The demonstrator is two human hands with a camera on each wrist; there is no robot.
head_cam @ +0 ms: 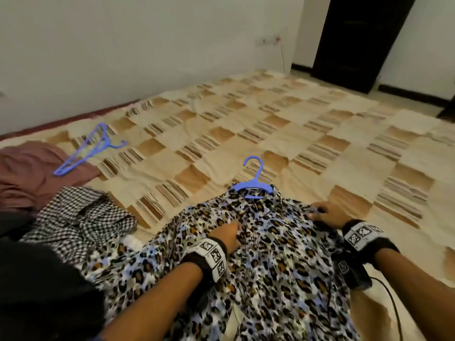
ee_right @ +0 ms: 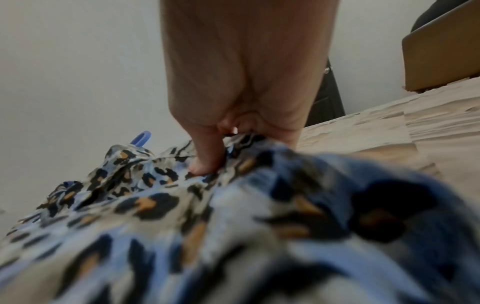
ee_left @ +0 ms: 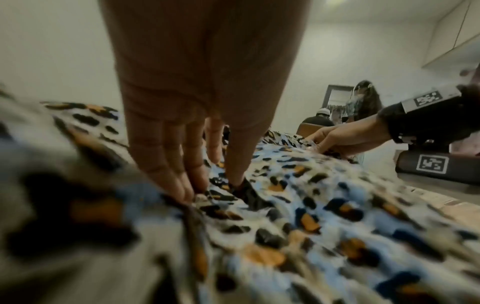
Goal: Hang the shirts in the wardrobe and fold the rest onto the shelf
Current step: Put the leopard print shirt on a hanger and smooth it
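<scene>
The blue-and-tan leopard-print shirt point(head_cam: 258, 242) lies on the beige checked bedspread point(head_cam: 221, 124); the left hand point(head_cam: 227, 236) pinches its front placket, and the right hand point(head_cam: 326, 214) grips its shoulder. A blue plastic hanger point(head_cam: 253, 184) sits in the collar. Beyond are a white wall point(head_cam: 123, 45) and a dark wooden door point(head_cam: 357, 40).

Soft, even indoor light reaches me, with faint shadows. My wrist views blur badly near the lens and bend at the edges; the head view is slightly soft.

A leopard-print shirt point(head_cam: 258, 254) lies on the checked bedspread point(head_cam: 270, 134), a blue hanger point(head_cam: 253, 183) in its collar; both hands rest on the shirt, left hand point(head_cam: 227, 236) mid-front, right hand point(head_cam: 327, 214) at its shoulder.
</scene>
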